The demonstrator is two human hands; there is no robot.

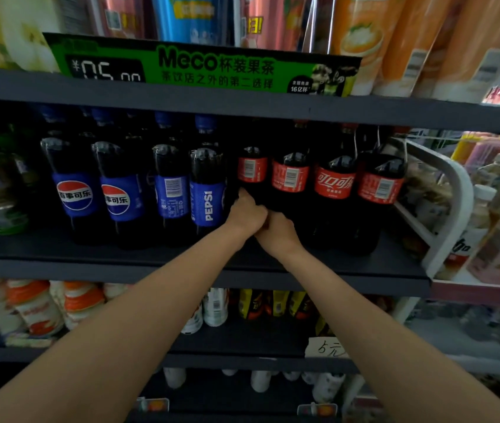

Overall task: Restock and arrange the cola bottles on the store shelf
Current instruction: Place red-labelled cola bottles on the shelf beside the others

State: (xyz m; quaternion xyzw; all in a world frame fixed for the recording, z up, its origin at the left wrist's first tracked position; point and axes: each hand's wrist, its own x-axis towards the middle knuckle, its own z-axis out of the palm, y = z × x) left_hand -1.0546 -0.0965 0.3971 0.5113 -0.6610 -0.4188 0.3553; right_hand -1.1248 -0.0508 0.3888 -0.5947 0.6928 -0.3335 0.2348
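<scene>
Seemingly four blue-labelled bottles [74,190], four red-labelled bottles [290,184].

Two bare forearms run up from the bottom corners, with no sleeves, watch, bracelet or gloves visible on them. The left hand [247,213] and right hand [277,228] are bare too, with no rings showing; the fingers are mostly hidden.

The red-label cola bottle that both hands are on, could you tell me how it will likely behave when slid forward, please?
The red-label cola bottle looks full of dark liquid, so it is probably heavy. It stands tall and narrow, so pushed high it may tip; the left hand and right hand sit low, which should help. The smooth plastic could be slippery.
</scene>
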